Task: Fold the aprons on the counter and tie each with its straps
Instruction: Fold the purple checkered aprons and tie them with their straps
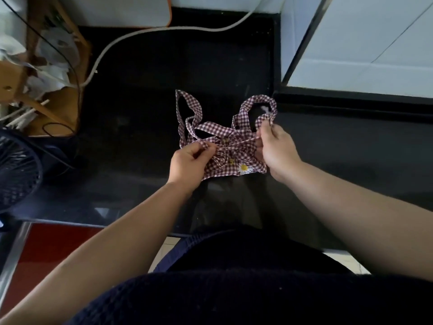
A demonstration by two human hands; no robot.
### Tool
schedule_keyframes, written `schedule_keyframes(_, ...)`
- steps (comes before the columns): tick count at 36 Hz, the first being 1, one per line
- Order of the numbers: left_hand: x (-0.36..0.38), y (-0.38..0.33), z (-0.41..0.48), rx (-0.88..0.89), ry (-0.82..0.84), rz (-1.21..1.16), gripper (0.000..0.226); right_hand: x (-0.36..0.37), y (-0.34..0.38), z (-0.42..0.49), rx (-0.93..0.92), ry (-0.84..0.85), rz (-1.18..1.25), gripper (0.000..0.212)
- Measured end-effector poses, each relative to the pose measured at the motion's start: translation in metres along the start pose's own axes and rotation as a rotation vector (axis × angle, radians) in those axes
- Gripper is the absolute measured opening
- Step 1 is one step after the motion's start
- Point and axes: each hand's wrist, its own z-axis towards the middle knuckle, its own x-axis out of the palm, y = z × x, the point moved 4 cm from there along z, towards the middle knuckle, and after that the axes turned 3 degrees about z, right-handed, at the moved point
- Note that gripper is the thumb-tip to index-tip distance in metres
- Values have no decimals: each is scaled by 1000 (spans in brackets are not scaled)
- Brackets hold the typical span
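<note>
Gingham apron (230, 156): light, limp cloth; left hand (187, 164) and right hand (275, 152) each pinch a strap (243, 142), best held near the knot between them.

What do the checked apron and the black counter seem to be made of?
Apron: likely thin woven cotton, matte; it gathers into fine creases under the taut strap. Counter: probably polished stone, glossy; it mirrors light near its front edge.
</note>
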Motion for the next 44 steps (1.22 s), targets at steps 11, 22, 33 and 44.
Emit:
schedule_keyframes(11, 7, 3, -3, -128, -150, -249, 16, -15, -8, 7, -60, -205, -245, 36)
schedule_keyframes(22, -6, 1, -3, -67, -277, 296, 10, -22, -16, 15, 82, -276, -259, 43)
schedule_keyframes(33, -7, 7, 4, -137, -164, 250, 18, -22, -20, 13, 258, -70, 154, 19)
schedule_keyframes(44, -3, 1, -5, 136, -347, 394, 69, -22, -5, -21, -574, -179, -592, 37)
